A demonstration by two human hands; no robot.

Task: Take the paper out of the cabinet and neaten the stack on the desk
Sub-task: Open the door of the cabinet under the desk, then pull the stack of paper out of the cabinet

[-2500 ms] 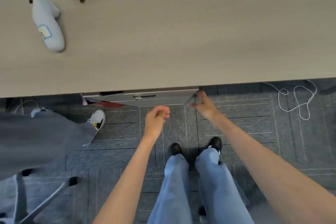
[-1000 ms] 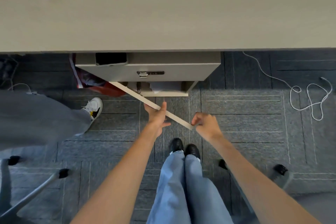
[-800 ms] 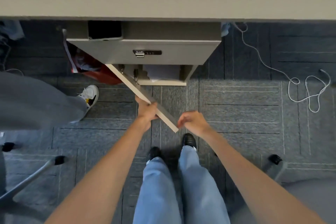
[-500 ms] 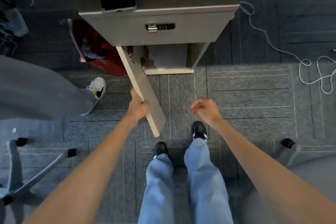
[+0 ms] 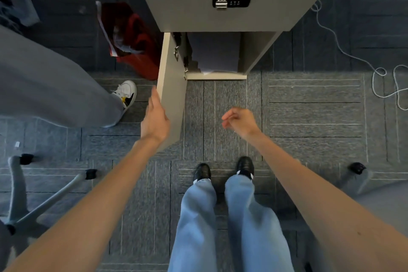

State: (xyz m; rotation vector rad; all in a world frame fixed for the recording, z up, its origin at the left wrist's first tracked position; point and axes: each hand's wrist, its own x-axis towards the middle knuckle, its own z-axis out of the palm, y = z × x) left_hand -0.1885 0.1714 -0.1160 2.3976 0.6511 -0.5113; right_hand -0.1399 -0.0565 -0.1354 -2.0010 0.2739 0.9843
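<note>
A red bag (image 5: 134, 44) is slumping on the grey carpet tiles (image 5: 309, 117) just left of the unit, with something white poking out of its open top. Nearer the left edge, another person's leg in grey trousers (image 5: 50, 86) is stretching across the floor, ending in a white sneaker (image 5: 126, 93) with black and yellow marks. Below it, the grey star base of an office chair (image 5: 33, 203) is spreading out, its black casters resting on the carpet. At the far right a white cord (image 5: 382, 73) is trailing in loose loops. A second caster (image 5: 357, 168) is sitting at lower right.
</note>
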